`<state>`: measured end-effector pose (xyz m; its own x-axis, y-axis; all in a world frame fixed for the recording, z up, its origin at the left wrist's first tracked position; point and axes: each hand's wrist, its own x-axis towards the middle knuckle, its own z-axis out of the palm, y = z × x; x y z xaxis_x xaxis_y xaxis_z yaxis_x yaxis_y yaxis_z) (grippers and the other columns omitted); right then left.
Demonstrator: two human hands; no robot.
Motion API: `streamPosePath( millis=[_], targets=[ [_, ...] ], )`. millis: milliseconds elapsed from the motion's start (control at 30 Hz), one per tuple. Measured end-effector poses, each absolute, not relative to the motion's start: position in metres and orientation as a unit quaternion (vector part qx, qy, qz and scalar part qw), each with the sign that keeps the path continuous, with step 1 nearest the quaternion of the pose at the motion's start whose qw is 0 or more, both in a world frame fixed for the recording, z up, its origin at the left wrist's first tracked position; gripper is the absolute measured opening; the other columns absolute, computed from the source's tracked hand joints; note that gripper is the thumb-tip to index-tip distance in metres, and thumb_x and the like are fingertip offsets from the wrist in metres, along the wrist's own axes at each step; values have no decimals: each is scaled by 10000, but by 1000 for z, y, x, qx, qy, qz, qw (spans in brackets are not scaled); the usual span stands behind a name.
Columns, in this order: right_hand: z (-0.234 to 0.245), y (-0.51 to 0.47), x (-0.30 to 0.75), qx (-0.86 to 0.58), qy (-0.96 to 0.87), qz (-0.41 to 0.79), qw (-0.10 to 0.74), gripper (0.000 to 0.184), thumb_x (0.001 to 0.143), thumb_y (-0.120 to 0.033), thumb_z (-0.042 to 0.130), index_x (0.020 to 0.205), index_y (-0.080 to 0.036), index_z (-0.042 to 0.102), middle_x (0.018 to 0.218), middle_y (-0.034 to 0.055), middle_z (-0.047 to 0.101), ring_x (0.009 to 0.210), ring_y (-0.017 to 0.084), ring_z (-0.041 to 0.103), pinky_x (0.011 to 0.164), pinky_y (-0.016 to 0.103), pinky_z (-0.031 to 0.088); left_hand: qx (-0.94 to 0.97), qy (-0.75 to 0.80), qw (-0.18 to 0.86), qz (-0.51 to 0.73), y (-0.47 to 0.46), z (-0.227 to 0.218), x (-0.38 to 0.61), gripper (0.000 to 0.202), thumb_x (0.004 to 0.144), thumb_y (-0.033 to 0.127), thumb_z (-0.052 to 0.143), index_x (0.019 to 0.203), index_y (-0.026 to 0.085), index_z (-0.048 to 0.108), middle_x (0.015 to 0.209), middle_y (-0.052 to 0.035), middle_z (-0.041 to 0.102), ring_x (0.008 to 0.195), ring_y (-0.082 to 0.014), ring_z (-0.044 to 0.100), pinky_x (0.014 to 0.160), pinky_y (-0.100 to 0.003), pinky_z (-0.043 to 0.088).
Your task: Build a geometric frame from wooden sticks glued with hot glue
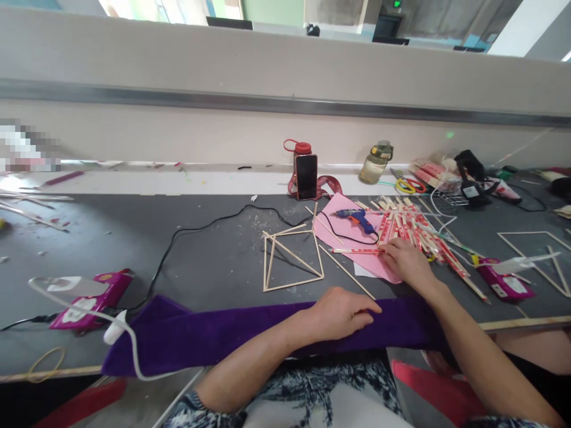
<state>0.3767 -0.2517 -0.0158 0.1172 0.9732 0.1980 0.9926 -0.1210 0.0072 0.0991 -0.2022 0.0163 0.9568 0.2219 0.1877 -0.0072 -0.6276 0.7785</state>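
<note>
My right hand (404, 261) pinches the end of a pair of chopsticks in a red-and-white paper wrapper (354, 251), pointing left over a pink sheet (330, 232). My left hand (343, 312) rests on a purple cloth (209, 336) at the table edge. Its fingers reach right, thumb a little apart, with nothing visible in them. A frame of bare wooden sticks (294, 285) stands on the table ahead of it. One loose stick (348, 273) lies between frame and hands. A blue glue gun (357, 219) lies on the pink sheet, beside a pile of wrapped chopsticks (419, 229).
A phone (306, 176) leans on a red-capped bottle (303, 147) at the back. A water bottle (376, 163) and yellow-red scissors (408, 185) stand farther right. A black cable (172, 244) crosses the table's left. Magenta packs (91, 300) lie left and right; another stick frame (530, 233) is far right.
</note>
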Motion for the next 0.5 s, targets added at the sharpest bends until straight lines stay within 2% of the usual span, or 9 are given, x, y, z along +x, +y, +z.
streamPosePath(
  millis=[67,200,267,333,433,500],
  targets=[
    [-15,-248,379,-743,-662,-85,57,236,914,-265,505,951,-194,727,985,120,661,918,246,609,791,350,454,886,69,434,148,-202,12,99,273,872,194,565,1095,212,722,1037,-31,759,931,-170,707,838,-244,506],
    [0,-253,384,-729,-674,-62,105,211,904,-277,510,835,-188,688,930,101,672,880,235,614,787,351,443,878,59,445,164,-202,6,95,308,869,138,525,1097,195,724,1040,-59,749,912,-156,695,831,-239,503],
    [11,-264,384,-737,-657,-53,151,215,910,-316,499,862,-196,670,917,83,681,855,226,622,761,345,444,874,52,454,164,-202,4,93,287,859,147,552,1079,184,732,1020,-69,748,891,-157,694,810,-231,501],
    [21,-280,378,-766,-600,-23,231,224,896,-387,525,910,-211,663,892,62,691,810,219,627,727,338,446,863,56,481,148,-203,3,92,246,864,206,589,1055,179,741,928,-59,755,812,-149,697,765,-214,498],
    [30,-304,353,-774,-510,130,352,249,852,-448,580,902,-216,655,783,32,672,692,191,599,646,311,447,825,93,546,110,-202,6,92,250,896,340,585,925,169,764,651,-9,698,598,-108,640,642,-185,474],
    [30,-316,331,-742,-467,259,405,238,848,-443,593,828,-209,635,717,19,647,654,171,583,619,291,445,795,121,579,136,-200,11,95,292,895,378,583,845,155,765,654,-21,687,625,-105,623,637,-183,467]
  ],
)
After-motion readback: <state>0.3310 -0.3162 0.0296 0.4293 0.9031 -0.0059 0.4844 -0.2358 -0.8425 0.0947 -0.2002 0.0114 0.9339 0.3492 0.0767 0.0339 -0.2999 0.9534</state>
